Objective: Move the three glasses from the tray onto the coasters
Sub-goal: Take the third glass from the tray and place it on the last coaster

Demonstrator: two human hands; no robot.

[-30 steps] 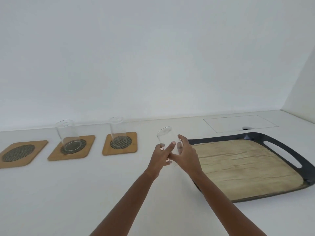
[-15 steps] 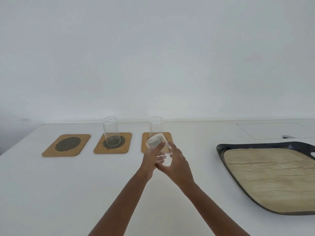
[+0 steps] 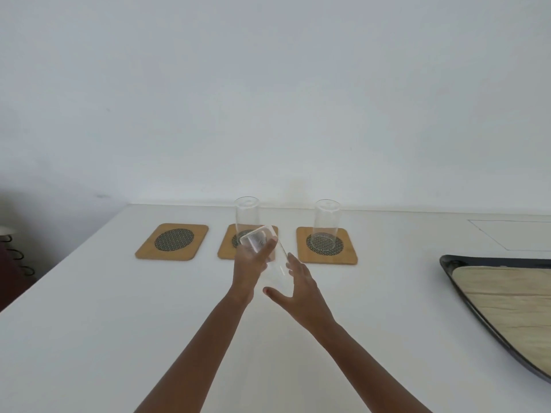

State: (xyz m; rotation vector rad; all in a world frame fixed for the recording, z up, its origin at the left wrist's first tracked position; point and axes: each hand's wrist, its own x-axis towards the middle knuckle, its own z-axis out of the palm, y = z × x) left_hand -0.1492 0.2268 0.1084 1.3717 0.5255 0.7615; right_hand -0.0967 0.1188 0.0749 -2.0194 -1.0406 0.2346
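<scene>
There are no words, numbers, labels or signs to read anywhere here

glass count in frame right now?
3. One glass stands on the middle coaster, one on the right coaster, and one is held tilted between the left hand and right hand. None seems hidden.
</scene>
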